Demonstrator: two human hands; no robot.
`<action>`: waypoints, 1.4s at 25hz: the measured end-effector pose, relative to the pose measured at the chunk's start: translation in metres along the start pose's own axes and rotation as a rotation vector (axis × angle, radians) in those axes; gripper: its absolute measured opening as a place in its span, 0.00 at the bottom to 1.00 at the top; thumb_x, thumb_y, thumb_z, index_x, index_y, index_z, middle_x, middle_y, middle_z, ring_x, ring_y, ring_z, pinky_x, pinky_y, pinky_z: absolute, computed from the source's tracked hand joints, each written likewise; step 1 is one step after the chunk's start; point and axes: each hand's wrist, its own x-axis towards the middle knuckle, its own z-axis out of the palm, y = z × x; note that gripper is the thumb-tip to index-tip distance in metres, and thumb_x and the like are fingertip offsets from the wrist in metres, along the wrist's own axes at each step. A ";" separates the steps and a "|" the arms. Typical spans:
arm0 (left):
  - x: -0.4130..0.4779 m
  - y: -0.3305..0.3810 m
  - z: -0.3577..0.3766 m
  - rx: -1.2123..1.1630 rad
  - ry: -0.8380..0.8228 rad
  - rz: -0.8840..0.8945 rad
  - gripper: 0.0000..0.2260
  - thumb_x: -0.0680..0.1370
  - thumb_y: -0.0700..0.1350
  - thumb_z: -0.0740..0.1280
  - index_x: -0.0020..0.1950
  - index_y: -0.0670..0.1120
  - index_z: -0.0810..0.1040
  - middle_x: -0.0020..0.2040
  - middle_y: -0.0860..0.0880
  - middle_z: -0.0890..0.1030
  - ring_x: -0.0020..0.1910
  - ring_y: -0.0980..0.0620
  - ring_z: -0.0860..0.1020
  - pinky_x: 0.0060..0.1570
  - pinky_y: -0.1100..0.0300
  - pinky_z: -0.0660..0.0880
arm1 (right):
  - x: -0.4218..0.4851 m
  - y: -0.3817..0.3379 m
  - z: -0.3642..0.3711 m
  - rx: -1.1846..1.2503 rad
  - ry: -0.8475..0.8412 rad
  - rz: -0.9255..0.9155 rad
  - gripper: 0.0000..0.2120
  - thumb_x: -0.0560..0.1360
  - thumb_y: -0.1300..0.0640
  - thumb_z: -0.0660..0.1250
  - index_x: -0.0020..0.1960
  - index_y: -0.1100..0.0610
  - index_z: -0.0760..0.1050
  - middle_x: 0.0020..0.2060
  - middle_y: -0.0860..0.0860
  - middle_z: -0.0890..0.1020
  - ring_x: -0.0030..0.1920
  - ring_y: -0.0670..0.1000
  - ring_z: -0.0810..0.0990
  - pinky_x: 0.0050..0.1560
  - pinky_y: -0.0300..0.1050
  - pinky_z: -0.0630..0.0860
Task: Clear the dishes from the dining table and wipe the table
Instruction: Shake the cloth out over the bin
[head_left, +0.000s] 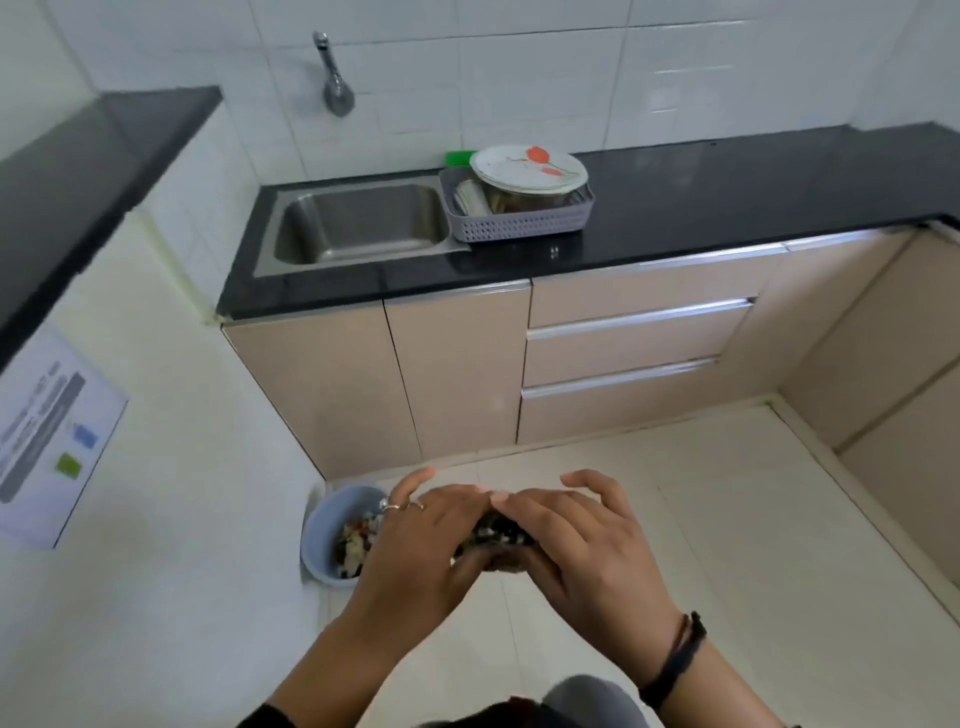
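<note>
The left hand (415, 535) and right hand (587, 545) curl round a dark speckled wad (497, 535); likely so nothing spills. The bin (319, 540) stands near.

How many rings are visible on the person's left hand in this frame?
2, on neighbouring fingers of the left hand: one ring on the bin side, the other just right of it. Fingers under the right hand may hide more.
</note>
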 end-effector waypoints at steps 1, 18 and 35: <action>0.024 -0.015 0.004 0.003 0.030 -0.009 0.12 0.76 0.47 0.64 0.58 0.55 0.73 0.51 0.58 0.82 0.53 0.62 0.76 0.68 0.53 0.63 | 0.019 0.024 0.008 0.032 0.013 0.014 0.14 0.79 0.50 0.62 0.63 0.51 0.70 0.51 0.45 0.82 0.51 0.42 0.77 0.60 0.49 0.69; 0.247 -0.279 -0.010 0.135 0.139 -0.705 0.14 0.73 0.50 0.70 0.58 0.59 0.76 0.53 0.65 0.74 0.58 0.58 0.69 0.59 0.57 0.63 | 0.348 0.272 0.227 0.452 -0.507 -0.024 0.10 0.73 0.53 0.70 0.53 0.42 0.80 0.46 0.35 0.83 0.44 0.33 0.75 0.53 0.42 0.71; 0.202 -0.559 -0.096 0.929 -0.169 -0.482 0.09 0.68 0.31 0.64 0.41 0.43 0.80 0.42 0.43 0.83 0.51 0.44 0.82 0.64 0.35 0.64 | 0.480 0.169 0.526 0.132 -0.702 -0.379 0.11 0.76 0.59 0.61 0.53 0.51 0.79 0.50 0.48 0.84 0.52 0.49 0.81 0.73 0.51 0.55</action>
